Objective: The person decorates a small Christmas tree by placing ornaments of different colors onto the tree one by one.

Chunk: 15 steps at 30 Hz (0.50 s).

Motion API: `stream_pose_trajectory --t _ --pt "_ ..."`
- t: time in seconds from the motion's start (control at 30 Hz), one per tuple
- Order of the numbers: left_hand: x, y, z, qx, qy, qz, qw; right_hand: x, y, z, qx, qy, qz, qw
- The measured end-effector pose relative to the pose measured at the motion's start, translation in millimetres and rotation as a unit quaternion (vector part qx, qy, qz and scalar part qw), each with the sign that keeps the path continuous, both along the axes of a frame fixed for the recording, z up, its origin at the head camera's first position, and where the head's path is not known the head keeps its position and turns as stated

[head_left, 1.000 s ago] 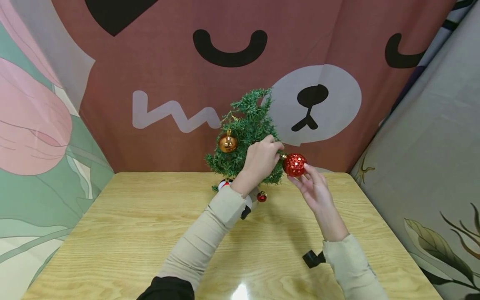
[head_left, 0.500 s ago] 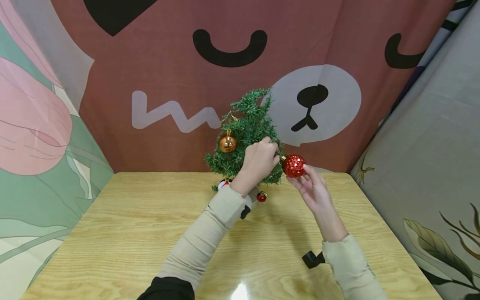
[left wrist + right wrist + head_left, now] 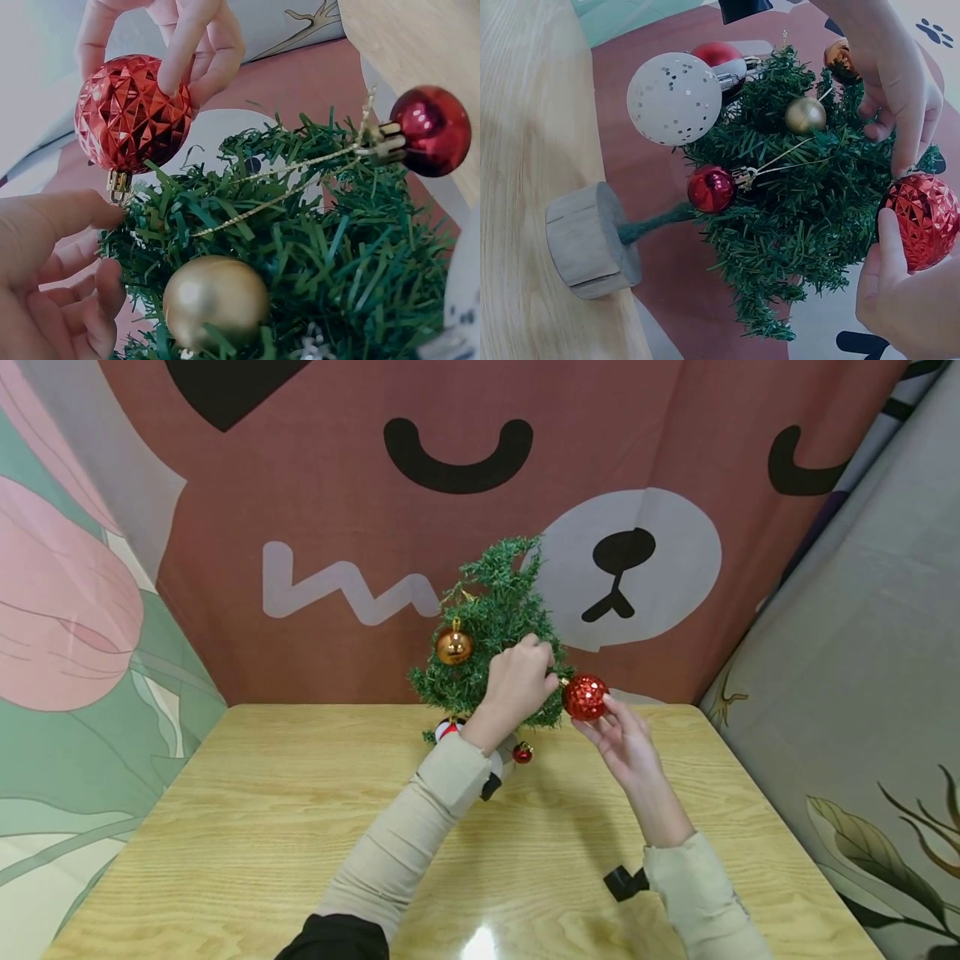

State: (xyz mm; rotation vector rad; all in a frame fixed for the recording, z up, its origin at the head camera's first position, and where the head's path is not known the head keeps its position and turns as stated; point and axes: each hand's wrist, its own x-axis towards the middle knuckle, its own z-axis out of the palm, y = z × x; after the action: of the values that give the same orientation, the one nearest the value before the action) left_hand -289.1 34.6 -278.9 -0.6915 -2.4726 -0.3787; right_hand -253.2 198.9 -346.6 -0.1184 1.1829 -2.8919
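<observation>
A small green artificial Christmas tree [image 3: 487, 610] stands at the far middle of the table. At its right side my right hand [image 3: 626, 739] holds a faceted red bauble [image 3: 133, 112] between thumb and fingers, its gold cap turned toward the branches. My left hand [image 3: 517, 681] has curled fingers beside that cap and pinches a branch tip there. Exactly where the hanging loop runs is hidden by the fingertips. A smaller shiny red bauble [image 3: 711, 187] hangs by a gold cord, and a matt gold bauble [image 3: 216, 304] sits among the needles.
An orange-gold bauble [image 3: 454, 646] hangs on the tree's left. A white bauble with silver specks [image 3: 673, 97] hangs near a red one. The tree rests on a round wooden base [image 3: 592, 240]. Patterned curtains [image 3: 337, 485] stand behind the wooden table [image 3: 262, 827].
My right hand has lowered the faceted red bauble slightly and shifted it a little left. The left hand stays at the branch, with its fingers moved only slightly.
</observation>
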Motion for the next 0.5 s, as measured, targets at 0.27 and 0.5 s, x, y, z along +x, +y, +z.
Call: stream_pose_trajectory --t 0.27,0.5 --pt "-2.6 -0.1 -4.2 -0.020 0.026 -0.003 0.9994 0.5 -1.0 0.1 0.018 0.010 0.001 1.000" --pt "-3.3 1.9 -6.0 -0.027 0.062 -0.020 0.9975 1.8 -3.0 3.2 0.030 0.024 0.001 0.999"
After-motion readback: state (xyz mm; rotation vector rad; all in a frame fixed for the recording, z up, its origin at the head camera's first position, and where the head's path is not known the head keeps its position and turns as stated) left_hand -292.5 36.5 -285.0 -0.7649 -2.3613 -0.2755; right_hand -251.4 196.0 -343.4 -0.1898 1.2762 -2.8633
